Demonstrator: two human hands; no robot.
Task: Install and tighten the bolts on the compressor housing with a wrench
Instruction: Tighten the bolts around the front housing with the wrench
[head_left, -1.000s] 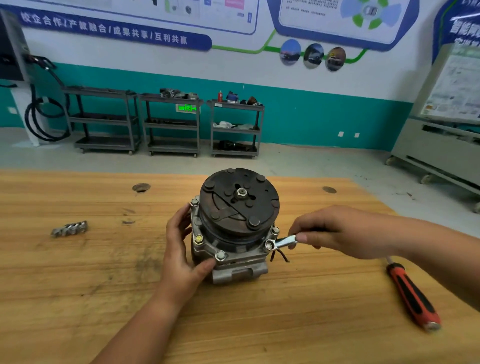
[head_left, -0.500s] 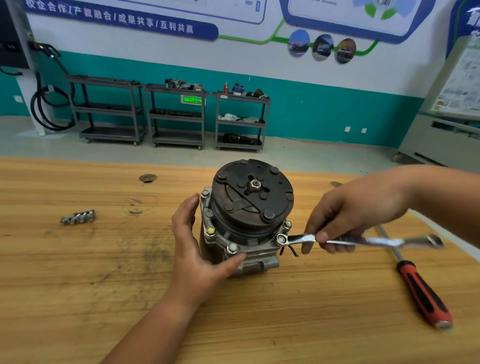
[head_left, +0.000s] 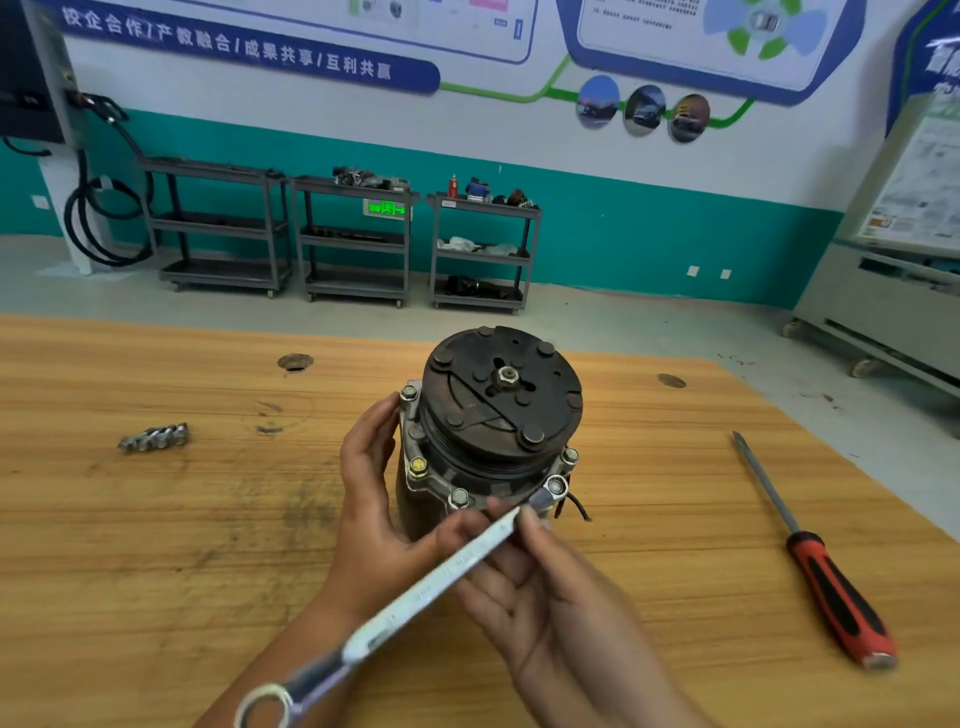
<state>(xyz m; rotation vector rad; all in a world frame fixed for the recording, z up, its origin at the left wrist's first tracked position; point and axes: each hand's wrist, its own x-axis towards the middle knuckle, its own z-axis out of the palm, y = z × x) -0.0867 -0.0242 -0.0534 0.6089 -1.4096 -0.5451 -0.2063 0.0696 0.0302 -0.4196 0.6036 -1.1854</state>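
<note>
- Wood table (head_left: 156, 545) carried the compressor (head_left: 467, 470) on end at centre frame, pulley (head_left: 498, 395) up. Probably stood that way so the bolts (head_left: 459, 497) faced the worker.
- Bracing: left hand (head_left: 374, 499) wrapped the compressor's left side, fingers up along the wall and thumb curled across the front. Judged to be a hold against the turning force.
- Turning: right hand (head_left: 550, 587), below centre and palm up, pinched the wrench (head_left: 467, 558) between thumb and curled fingers, close to its head. So light a hold suggested running a bolt down, not final tightening.
- Wrench ring sat over the bolt at the flange's (head_left: 431, 480) lower right. Its shank ran off toward lower left, far end blurred.
- Counts:
  - bolts seen, five; any behind the pulley were hidden
  - wrench, one
  - screwdriver (head_left: 831, 587), one, well apart at right
  - metal cluster (head_left: 153, 436), one, at left, too small to identify
  - carts (head_left: 353, 244), three, at the back wall
</note>
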